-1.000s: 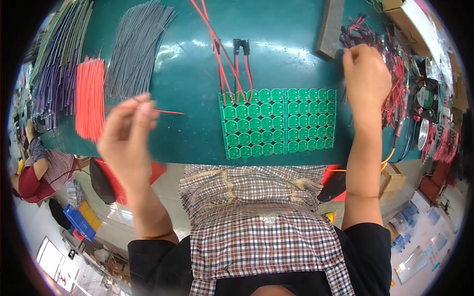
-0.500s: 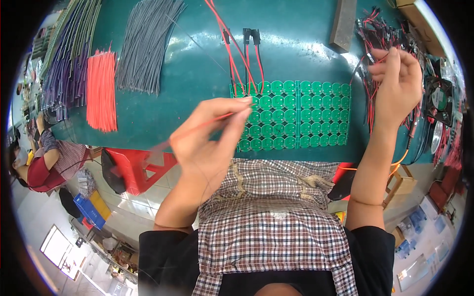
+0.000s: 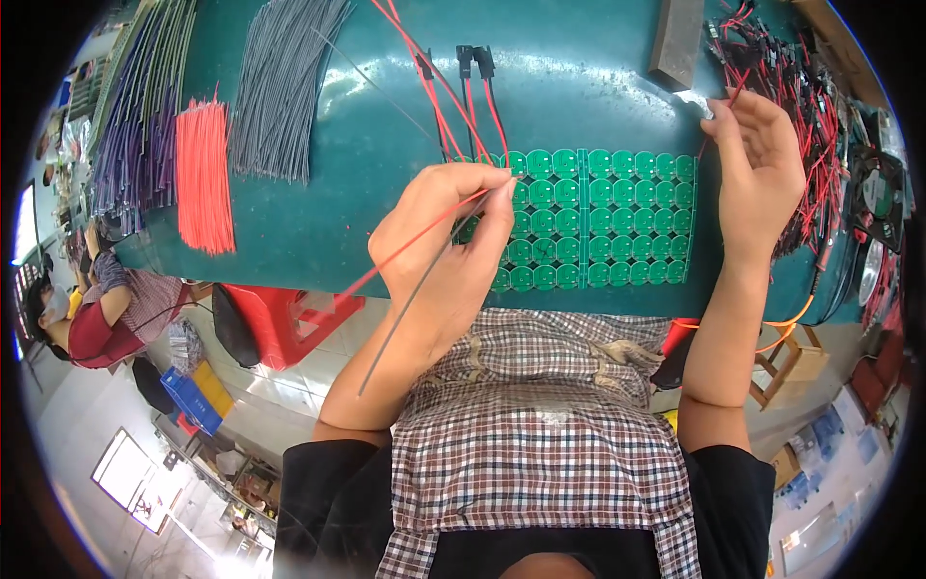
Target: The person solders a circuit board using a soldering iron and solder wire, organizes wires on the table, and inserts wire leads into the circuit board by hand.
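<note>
My left hand [image 3: 444, 246] is closed in a pinch over the left part of a green circuit board panel [image 3: 585, 222] made of many small round boards. Between its fingertips are a red wire [image 3: 405, 249] and a dark grey wire [image 3: 410, 304], both trailing back over the hand. Several red and black leads with black plug connectors [image 3: 475, 63] reach from the panel's far left edge. To the right, my right hand [image 3: 757, 169] is raised beside a heap of red-and-black leads [image 3: 815, 125], thumb and fingers closed on a thin red-and-black lead [image 3: 739, 85].
Bundles of red wires [image 3: 204, 179], grey wires [image 3: 285, 92] and purple wires [image 3: 145, 116] lie on the green table at left. A metal bar [image 3: 677, 43] lies at the far right. A small fan [image 3: 878, 198] and an orange cable [image 3: 805, 304] sit at right. A co-worker sits at far left.
My left hand has shifted right and slightly up, and a grey wire now shows beside the red one. My right hand has drawn left from the heap with a lead.
</note>
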`<state>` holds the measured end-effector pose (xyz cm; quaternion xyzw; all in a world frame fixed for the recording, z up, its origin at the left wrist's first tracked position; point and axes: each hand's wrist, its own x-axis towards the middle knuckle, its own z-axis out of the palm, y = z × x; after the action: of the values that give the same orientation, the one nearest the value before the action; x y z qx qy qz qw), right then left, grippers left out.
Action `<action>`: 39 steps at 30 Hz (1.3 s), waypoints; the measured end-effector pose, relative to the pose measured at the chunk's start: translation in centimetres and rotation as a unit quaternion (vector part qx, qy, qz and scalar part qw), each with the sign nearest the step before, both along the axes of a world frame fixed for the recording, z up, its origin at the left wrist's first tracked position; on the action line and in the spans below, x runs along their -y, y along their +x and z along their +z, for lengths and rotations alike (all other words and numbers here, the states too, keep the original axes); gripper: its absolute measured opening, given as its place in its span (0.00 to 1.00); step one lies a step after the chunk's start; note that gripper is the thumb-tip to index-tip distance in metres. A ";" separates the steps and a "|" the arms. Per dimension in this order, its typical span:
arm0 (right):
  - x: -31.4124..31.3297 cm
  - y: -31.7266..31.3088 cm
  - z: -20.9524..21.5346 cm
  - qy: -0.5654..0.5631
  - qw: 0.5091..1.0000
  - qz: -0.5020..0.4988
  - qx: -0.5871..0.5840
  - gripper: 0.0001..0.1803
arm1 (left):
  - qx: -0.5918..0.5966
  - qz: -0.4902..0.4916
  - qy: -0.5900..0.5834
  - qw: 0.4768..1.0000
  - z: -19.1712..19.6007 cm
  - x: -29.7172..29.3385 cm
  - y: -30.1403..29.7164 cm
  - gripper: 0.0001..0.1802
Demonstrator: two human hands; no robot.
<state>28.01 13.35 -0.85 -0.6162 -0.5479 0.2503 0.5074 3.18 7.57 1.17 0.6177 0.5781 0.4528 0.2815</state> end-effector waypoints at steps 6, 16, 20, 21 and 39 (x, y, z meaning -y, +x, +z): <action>0.0 0.1 -0.2 0.008 1.000 0.009 -0.010 0.10 | -0.025 -0.010 0.025 0.999 -0.2 -0.2 -0.2 0.08; 0.1 0.0 -0.1 0.004 1.000 0.010 -0.019 0.10 | -0.075 0.002 0.060 0.995 -0.4 -0.1 0.0 0.10; 0.1 -0.1 -0.1 0.007 1.000 0.012 -0.021 0.10 | -0.090 0.006 0.067 0.994 -0.6 -0.1 0.1 0.11; 0.1 -0.1 0.0 0.005 1.000 0.011 -0.022 0.10 | -0.090 0.006 0.067 0.994 -0.7 -0.1 0.1 0.11; 0.2 -0.3 0.2 -0.005 0.999 0.014 -0.033 0.09 | -0.158 0.021 0.066 0.985 -0.2 -0.4 0.8 0.14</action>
<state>27.75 13.11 -0.61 -0.6023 -0.5381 0.2803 0.5188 3.97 7.99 0.96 0.6863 0.5972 0.3923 0.1358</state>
